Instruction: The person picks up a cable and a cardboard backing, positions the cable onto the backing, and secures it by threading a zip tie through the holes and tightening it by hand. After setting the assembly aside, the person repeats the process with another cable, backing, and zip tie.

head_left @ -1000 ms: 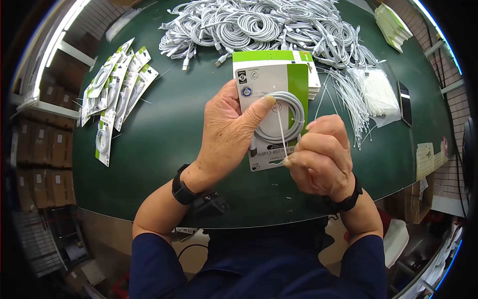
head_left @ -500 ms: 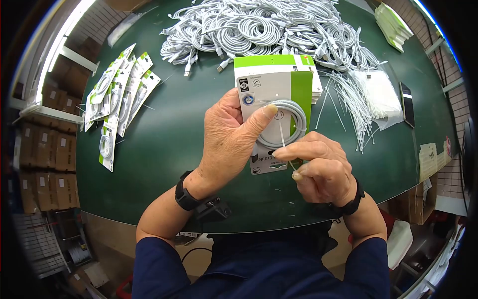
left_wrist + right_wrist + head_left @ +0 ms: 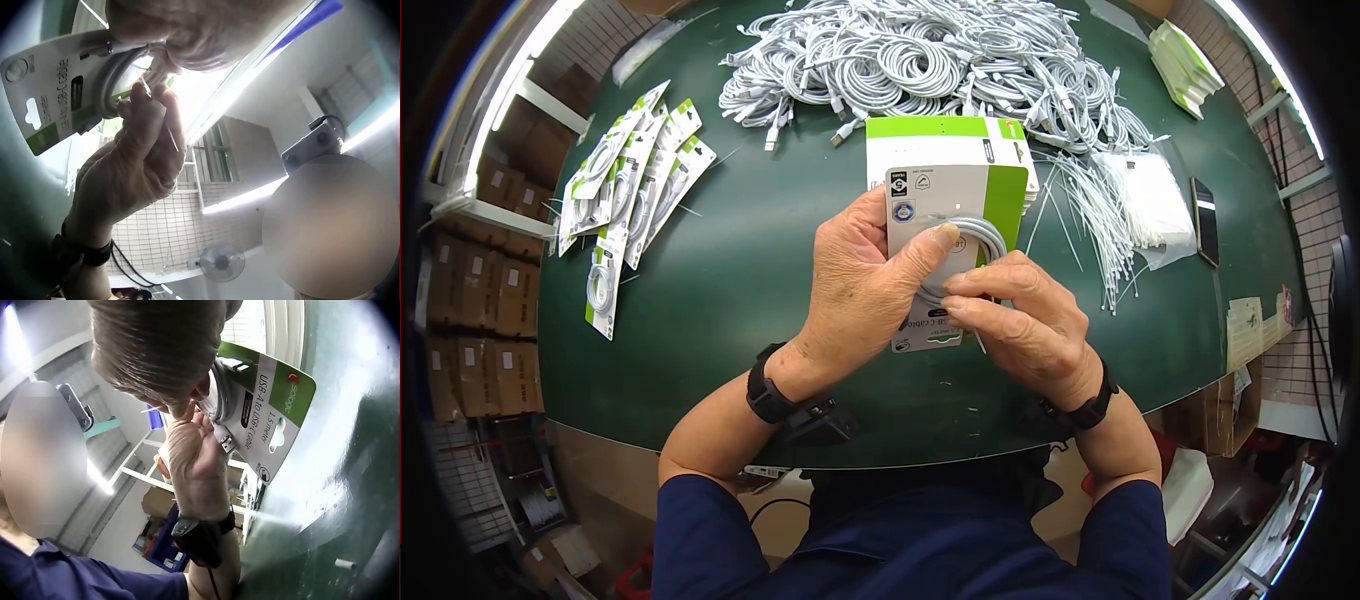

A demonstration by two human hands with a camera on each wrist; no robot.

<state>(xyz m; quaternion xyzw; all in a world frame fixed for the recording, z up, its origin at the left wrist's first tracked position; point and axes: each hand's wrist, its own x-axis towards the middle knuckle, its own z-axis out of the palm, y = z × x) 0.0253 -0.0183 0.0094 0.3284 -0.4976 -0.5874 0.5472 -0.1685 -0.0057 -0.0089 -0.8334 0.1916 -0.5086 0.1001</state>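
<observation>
My left hand (image 3: pixel 855 280) grips a white and green packaging card (image 3: pixel 940 188), its thumb pressing on a coiled grey USB cable (image 3: pixel 992 232) that lies against the card. Close at the lower part of the coil, my right hand (image 3: pixel 1030 318) pinches a thin white cable tie (image 3: pixel 172 139) between thumb and fingers. The tie's thin end sticks out past those fingers in the left wrist view. A metal USB plug (image 3: pixel 227 444) shows beside the coil in the right wrist view. Fingers hide most of the tie's loop.
Behind the hands stands a stack of cards (image 3: pixel 940 128). A big heap of grey cables (image 3: pixel 920 60) covers the far side. Loose cable ties (image 3: pixel 1100 225), a plastic bag (image 3: pixel 1150 200) and a phone (image 3: pixel 1204 220) lie right; carded cables (image 3: pixel 605 285) lie left.
My right hand has moved from the tie's pulled-out end up to the coil, where its fingers now pinch. The left hand keeps hold of the card, which sits slightly lower in view.
</observation>
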